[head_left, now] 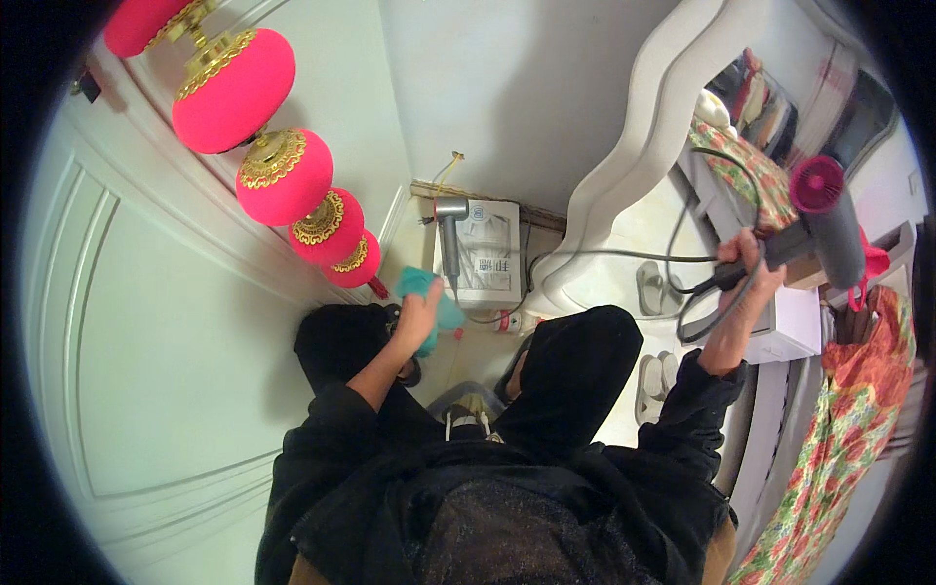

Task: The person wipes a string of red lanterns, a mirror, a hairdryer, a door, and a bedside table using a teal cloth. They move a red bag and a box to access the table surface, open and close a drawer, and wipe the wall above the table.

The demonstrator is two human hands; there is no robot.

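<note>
My left hand (pixel 417 320) is closed on a teal cloth (pixel 415 282), low in front of my left knee. Out to the right, my right hand (pixel 749 268) grips the lower handle of a grey hair dryer (pixel 837 232) with a pink round end. The dryer is raised, its handle slanting up to the right. Its dark cord (pixel 624 253) loops around my right hand and runs left toward the box on the floor. Part of the handle is hidden by my fingers.
A white box (pixel 494 253) lies by the wall, showing a grey dryer shape, printed or real I cannot tell. A wavy white-framed mirror (pixel 616 127) leans at right, reflecting slippers. Red lantern ornaments (pixel 285 177) hang at left near a pale door (pixel 185 341). Floral fabric (pixel 838 429) drapes at right.
</note>
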